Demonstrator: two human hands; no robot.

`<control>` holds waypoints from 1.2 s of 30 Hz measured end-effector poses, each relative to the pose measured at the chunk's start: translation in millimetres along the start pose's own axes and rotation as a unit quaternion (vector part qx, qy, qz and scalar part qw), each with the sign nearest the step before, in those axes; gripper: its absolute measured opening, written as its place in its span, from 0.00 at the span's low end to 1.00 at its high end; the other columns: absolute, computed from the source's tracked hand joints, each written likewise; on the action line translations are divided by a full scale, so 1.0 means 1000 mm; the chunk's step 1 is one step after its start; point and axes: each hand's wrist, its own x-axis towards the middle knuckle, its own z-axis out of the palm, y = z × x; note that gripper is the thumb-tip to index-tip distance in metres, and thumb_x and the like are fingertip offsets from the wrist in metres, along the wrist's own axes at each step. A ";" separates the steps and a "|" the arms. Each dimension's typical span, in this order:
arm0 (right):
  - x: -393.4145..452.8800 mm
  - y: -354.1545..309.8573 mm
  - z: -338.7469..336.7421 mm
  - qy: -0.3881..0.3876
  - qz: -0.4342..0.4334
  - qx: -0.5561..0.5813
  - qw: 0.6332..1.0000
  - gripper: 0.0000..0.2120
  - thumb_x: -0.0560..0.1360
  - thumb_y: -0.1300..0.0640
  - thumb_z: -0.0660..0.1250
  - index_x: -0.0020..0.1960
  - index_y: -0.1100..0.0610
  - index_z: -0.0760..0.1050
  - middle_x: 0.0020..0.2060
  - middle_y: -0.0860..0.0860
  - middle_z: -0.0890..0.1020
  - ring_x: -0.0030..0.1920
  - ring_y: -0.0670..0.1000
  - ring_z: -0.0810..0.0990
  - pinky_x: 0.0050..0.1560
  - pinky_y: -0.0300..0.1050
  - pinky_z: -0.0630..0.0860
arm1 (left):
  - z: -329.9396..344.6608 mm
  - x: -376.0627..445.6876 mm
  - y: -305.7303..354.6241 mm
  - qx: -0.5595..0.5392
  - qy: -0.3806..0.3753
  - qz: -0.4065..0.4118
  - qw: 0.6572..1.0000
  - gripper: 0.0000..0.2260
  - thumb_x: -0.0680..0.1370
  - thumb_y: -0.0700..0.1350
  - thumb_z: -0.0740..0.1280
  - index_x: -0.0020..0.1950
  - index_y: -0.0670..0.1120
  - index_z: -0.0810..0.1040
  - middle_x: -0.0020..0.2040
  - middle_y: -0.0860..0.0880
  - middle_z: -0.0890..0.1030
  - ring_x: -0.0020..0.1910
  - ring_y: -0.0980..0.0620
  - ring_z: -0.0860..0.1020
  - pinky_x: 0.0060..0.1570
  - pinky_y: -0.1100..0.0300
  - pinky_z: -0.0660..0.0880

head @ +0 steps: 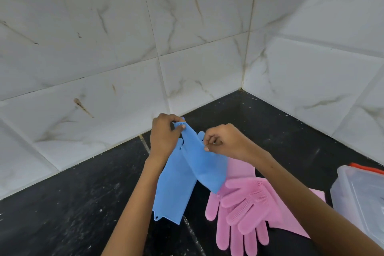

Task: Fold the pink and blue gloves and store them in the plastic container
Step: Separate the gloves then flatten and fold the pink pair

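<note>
Holding the blue gloves (182,174) up off the black counter (83,203), both hands are working at the finger end. Left hand (164,137) is pinching a blue glove fingertip between thumb and curled fingers, right at the top of the bundle. One blue glove is hanging straight down below the left wrist, its cuff with a small hole ending just above the counter. The second blue glove is draping diagonally from the left fingertips toward the right, passing under the right hand. Right hand (220,141) is curling its fingers and pinching the edge of that second glove, just right of the left fingers and slightly lower.

Below and right of the right fingers, the pink gloves (245,210) are lying flat on the counter, overlapping each other, fingers pointing toward the camera, bristled palm facing up on the top one. The right forearm is crossing over their cuffs.

Far right of both hands, the clear plastic container (361,197) is sitting on the counter with something orange behind it. White marble-look wall tiles (104,37) are meeting in the corner beyond the fingers.
</note>
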 end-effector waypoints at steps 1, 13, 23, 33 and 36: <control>0.002 -0.013 0.003 -0.001 -0.010 0.013 1.000 0.02 0.69 0.61 0.73 0.41 0.58 0.80 0.33 0.44 0.80 0.33 0.40 0.78 0.41 0.39 0.79 | -0.003 0.003 0.002 0.004 0.016 -0.006 1.000 0.03 0.74 0.40 0.69 0.42 0.46 0.82 0.46 0.49 0.81 0.46 0.49 0.76 0.41 0.61 0.69; 0.015 0.011 0.041 0.152 0.322 0.294 0.887 0.04 0.72 0.70 0.66 0.39 0.65 0.75 0.36 0.65 0.79 0.27 0.52 0.82 0.32 0.44 0.82 | 0.026 0.036 0.023 0.038 -0.062 0.009 0.997 0.11 0.71 0.39 0.70 0.51 0.49 0.83 0.50 0.48 0.81 0.49 0.51 0.79 0.48 0.60 0.74; -0.007 0.059 0.075 0.122 0.296 -0.035 0.947 0.07 0.75 0.58 0.67 0.43 0.59 0.82 0.39 0.54 0.84 0.35 0.50 0.80 0.39 0.35 0.74 | 0.074 -0.037 -0.089 0.220 -0.119 -0.151 0.956 0.10 0.77 0.44 0.68 0.57 0.45 0.80 0.57 0.43 0.76 0.56 0.44 0.75 0.56 0.52 0.76; -0.011 0.063 0.085 0.118 0.264 -0.066 0.955 0.07 0.75 0.58 0.66 0.47 0.58 0.83 0.43 0.53 0.85 0.39 0.50 0.80 0.40 0.36 0.74 | 0.082 -0.031 -0.096 0.095 -0.045 -0.184 0.977 0.08 0.74 0.28 0.61 0.45 0.40 0.73 0.43 0.43 0.77 0.38 0.50 0.73 0.38 0.62 0.72; -0.012 0.064 0.085 0.106 0.259 -0.069 0.958 0.06 0.74 0.60 0.67 0.47 0.57 0.83 0.45 0.52 0.85 0.41 0.49 0.81 0.44 0.40 0.78 | 0.072 -0.027 -0.109 0.091 -0.036 -0.198 0.975 0.08 0.75 0.28 0.62 0.49 0.38 0.76 0.45 0.41 0.79 0.40 0.50 0.74 0.43 0.61 0.73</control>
